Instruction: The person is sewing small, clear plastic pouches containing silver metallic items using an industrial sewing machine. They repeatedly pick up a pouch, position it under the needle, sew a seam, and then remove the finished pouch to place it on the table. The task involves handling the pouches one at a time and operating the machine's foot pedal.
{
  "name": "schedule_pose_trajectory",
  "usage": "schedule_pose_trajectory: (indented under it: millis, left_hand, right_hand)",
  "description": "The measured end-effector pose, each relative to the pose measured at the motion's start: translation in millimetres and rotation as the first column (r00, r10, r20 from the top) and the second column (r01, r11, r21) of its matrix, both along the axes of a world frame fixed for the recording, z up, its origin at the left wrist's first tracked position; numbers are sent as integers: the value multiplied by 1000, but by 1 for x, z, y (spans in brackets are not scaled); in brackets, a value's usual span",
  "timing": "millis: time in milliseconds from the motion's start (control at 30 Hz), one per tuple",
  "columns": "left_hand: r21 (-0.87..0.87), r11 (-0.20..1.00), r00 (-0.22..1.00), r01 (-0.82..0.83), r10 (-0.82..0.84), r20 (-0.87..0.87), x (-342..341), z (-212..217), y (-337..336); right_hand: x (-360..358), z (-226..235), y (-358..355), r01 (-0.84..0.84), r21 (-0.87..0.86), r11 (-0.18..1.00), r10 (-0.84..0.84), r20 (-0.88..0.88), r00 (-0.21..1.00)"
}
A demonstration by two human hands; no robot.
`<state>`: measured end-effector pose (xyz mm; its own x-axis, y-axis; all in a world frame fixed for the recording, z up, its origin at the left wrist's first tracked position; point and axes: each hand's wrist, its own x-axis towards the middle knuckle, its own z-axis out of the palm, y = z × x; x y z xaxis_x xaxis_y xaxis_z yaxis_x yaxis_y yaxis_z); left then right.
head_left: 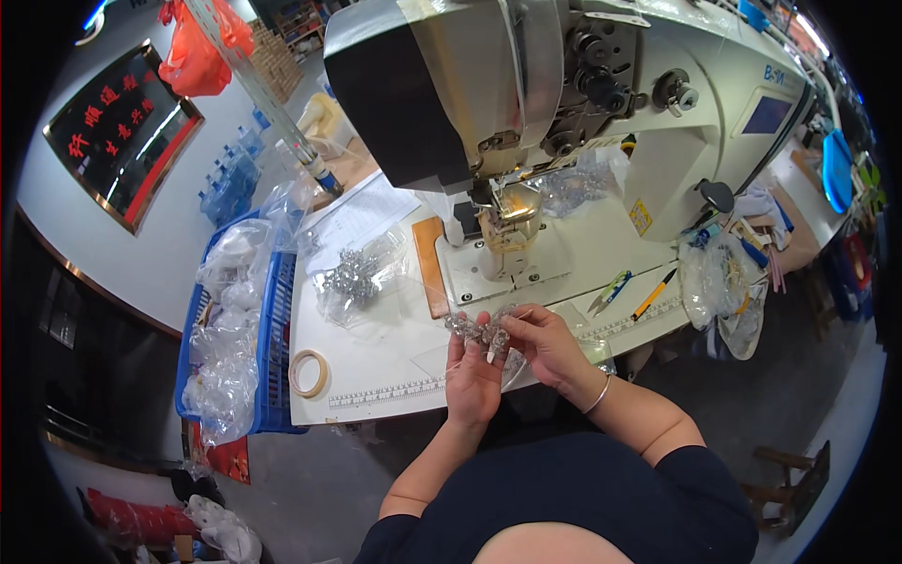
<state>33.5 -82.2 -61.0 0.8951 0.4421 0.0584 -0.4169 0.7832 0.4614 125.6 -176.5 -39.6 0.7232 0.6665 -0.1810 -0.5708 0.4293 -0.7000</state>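
Observation:
Both of my hands come together over the front edge of the white sewing table [376,371]. A small silvery, glittering piece [495,344] is between them; its exact kind is too small to make out. My left hand [473,385] supports it from below with fingers curled round it. From the right, my right hand [552,346] pinches its upper part between thumb and fingers. Just beyond them stands the sewing machine [512,230], its needle area above the metal plate. On the left of the table lies a clear bag with a silvery sparkling heap [352,277].
A blue basket [274,338] full of clear plastic bags stands left of the table. Near it lies a tape roll [308,373]. Thread snips [611,291] and an orange pen [655,294] lie to the right. Plastic bags [719,282] crowd the table's right end.

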Motion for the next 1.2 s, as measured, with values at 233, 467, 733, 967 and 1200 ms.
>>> schedule_pose_trajectory:
  millis: [233, 467, 733, 967, 1200]
  left_hand:
    - [74, 997, 1000, 18, -20, 14, 0, 2, 2]
    - [99, 987, 986, 125, -113, -119, 7, 9, 21]
    - [10, 966, 957, 258, -254, -138, 9, 15, 20]
    - [-76, 950, 945, 303, -310, -105, 7, 10, 20]
    - [-61, 953, 946, 297, -302, -119, 9, 14, 17]
  right_hand:
    - [2, -4, -2, -20, -51, 999, 19, -19, 1000]
    - [20, 46, -13, 783, -7, 622, -197, 966, 165]
    - [54, 51, 14, 265, -473, 841, 478, 877, 47]
    - [65, 49, 16, -45, -586, 809, 556, 739, 381]
    - [66, 55, 12, -201, -598, 776, 597, 593, 540]
